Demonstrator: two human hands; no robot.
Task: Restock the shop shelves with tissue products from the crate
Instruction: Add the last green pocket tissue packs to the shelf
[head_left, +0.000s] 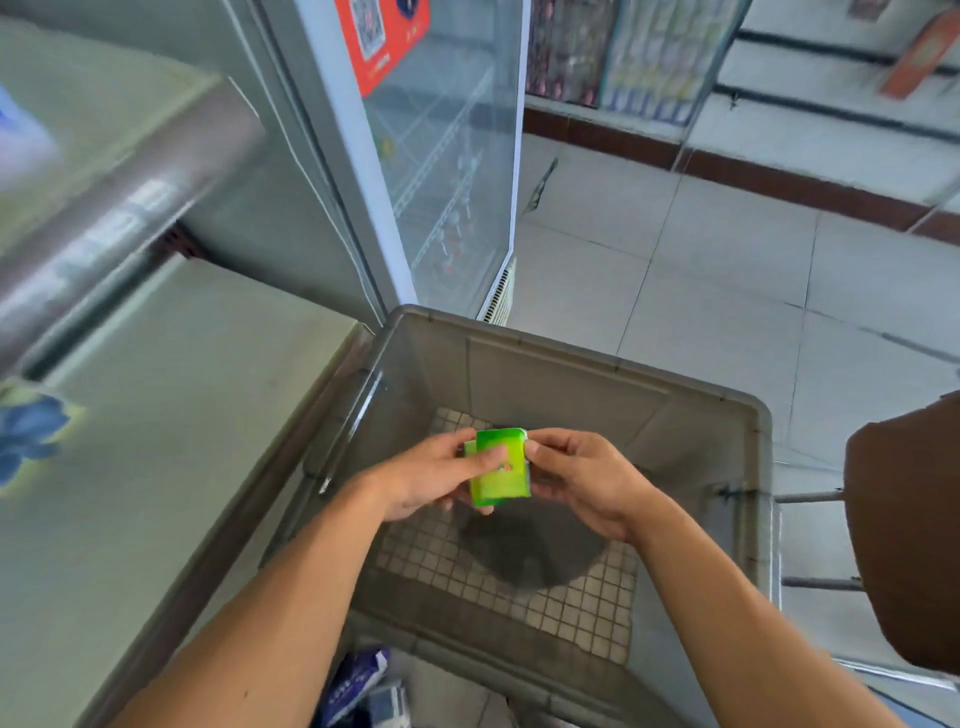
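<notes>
Over the grey plastic crate (582, 364) I hold small green tissue packs (501, 470), at least two stacked together. My left hand (431, 480) grips their left side, thumb laid across the front. My right hand (582, 480) pinches their right edge. The crate's grid floor below shows nothing else; my hands' shadow falls on it.
A chest freezer (171, 415) with a flower print stands on the left. A glass-door fridge (441, 156) rises behind the crate. Shop shelves (779, 78) with packaged goods line the far right. A brown stool (909, 545) is at the right. Blue-white packs (358, 686) lie on the floor by the crate's near left corner.
</notes>
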